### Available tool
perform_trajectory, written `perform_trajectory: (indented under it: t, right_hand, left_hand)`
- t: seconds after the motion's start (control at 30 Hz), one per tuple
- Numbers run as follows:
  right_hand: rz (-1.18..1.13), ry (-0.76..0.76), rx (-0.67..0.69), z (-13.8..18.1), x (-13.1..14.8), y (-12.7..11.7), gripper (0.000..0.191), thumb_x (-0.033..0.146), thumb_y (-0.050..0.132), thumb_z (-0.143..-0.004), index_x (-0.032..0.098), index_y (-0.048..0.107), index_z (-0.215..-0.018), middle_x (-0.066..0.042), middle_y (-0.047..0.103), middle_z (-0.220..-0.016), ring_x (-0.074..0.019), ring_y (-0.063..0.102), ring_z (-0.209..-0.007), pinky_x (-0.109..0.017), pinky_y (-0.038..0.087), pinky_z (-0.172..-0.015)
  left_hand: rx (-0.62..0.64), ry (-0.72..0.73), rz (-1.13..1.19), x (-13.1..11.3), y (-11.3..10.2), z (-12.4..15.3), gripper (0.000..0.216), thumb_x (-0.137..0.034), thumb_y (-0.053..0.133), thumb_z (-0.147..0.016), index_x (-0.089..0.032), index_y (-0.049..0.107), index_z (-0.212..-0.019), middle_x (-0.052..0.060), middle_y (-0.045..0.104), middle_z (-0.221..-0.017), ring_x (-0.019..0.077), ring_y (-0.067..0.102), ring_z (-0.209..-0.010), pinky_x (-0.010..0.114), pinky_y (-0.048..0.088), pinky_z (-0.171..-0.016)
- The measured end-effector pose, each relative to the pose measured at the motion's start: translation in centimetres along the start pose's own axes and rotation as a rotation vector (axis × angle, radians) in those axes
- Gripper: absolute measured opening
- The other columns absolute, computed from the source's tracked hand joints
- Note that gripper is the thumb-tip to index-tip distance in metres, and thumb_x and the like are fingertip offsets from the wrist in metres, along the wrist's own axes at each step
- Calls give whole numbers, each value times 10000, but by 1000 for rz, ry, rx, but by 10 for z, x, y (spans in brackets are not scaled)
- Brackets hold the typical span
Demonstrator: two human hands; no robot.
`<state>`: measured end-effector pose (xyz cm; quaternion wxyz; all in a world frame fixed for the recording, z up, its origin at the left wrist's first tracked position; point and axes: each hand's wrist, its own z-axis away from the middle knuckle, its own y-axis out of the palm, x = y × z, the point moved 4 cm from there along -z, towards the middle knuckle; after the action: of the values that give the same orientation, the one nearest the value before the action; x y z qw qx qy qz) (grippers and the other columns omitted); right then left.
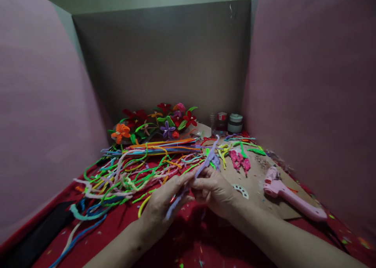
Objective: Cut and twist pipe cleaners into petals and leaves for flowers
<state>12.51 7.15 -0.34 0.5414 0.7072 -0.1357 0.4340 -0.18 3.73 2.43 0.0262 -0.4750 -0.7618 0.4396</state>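
Both hands meet low in the middle of the head view, pinching a lilac pipe cleaner (209, 158). My left hand (164, 199) grips its lower part, which trails down past the palm. My right hand (216, 189) has its fingers closed on the same stem just beside the left fingers. The upper end of the stem rises to the right toward a small twisted lilac bunch. Under the hands lies a red cloth (117, 229).
A tangle of loose coloured pipe cleaners (123, 174) spreads left. Finished pipe-cleaner flowers (158, 123) stand at the back. A pink glue gun (289, 195) lies right on a cardboard sheet (261, 185), near pink pieces (239, 160). Small jars (235, 123) stand by the cardboard wall.
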Motion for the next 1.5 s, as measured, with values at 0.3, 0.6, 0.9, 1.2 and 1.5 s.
perform_trajectory:
  t: [0.3, 0.6, 0.9, 1.2, 1.5]
  right_hand:
    - [-145, -48, -32, -10, 22, -13, 142, 221, 689, -655, 109, 621, -712, -21, 630, -643, -49, 482, -435, -165, 320, -378]
    - [155, 3, -46, -11, 12, -16, 274, 353, 641, -710, 115, 618, -844, 33, 564, -530, -36, 386, -320, -171, 238, -306]
    - [512, 83, 17, 0, -4, -3, 312, 370, 530, -770, 149, 494, -553, 64, 438, -422, -23, 267, -266, -193, 138, -289]
    - [174, 99, 91, 0, 0, -5, 250, 354, 597, -743, 123, 644, -825, -21, 579, -706, -78, 488, -547, -185, 364, -436]
    - [87, 297, 44, 1, -15, -6, 221, 277, 655, -689, 80, 645, -788, 44, 478, -491, -31, 349, -364, -167, 275, -343]
  left_hand:
    - [-183, -143, 424, -2, -15, -3, 171, -129, 527, -804, -209, 676, -783, 41, 629, -797, 155, 576, -856, 225, 476, -738]
    - [-291, -679, 1112, 19, -13, -20, 217, -334, 659, -707, -144, 568, -760, 30, 617, -669, 113, 557, -483, 193, 439, -402]
    - [-114, -905, 1027, 20, 10, -39, 331, -304, 704, -661, -134, 569, -911, -52, 490, -540, 14, 365, -362, 136, 260, -359]
    - [-241, -855, 1116, 29, 12, -38, 252, -347, 650, -714, -118, 555, -750, -68, 449, -501, -2, 338, -356, 116, 269, -376]
    - [-254, -831, 1086, 33, 10, -30, 232, -358, 600, -751, -140, 533, -790, -58, 471, -499, 21, 357, -352, 129, 265, -345]
